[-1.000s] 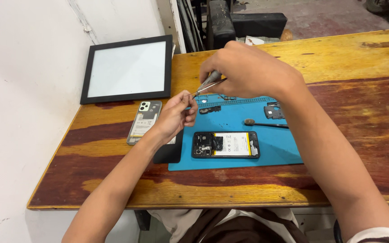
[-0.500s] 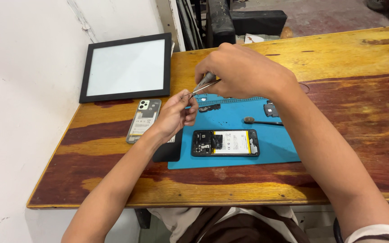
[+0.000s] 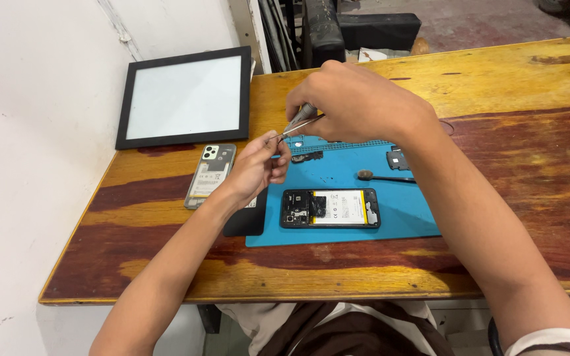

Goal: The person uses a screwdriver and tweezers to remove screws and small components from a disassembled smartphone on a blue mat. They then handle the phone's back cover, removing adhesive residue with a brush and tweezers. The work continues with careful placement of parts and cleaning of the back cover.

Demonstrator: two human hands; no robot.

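Note:
My right hand [image 3: 357, 102] grips metal tweezers [image 3: 293, 127] whose tips point left toward my left hand [image 3: 258, 168]. The left hand's fingers are pinched together right at the tweezer tips; whatever sits between them is too small to make out. Both hands hover over the left end of a blue work mat [image 3: 404, 217]. An opened phone [image 3: 330, 208] with its battery and boards showing lies flat on the mat below the hands.
A clear phone back cover [image 3: 210, 173] lies left of the mat on the wooden table [image 3: 509, 79]. A black-framed light panel [image 3: 186, 97] leans at the back left. A small brush [image 3: 384, 176] and a small black part [image 3: 397, 158] lie on the mat.
Both hands stay together over the mat's left end; the tweezer tips have shifted slightly toward the left fingers. The phone has not moved.

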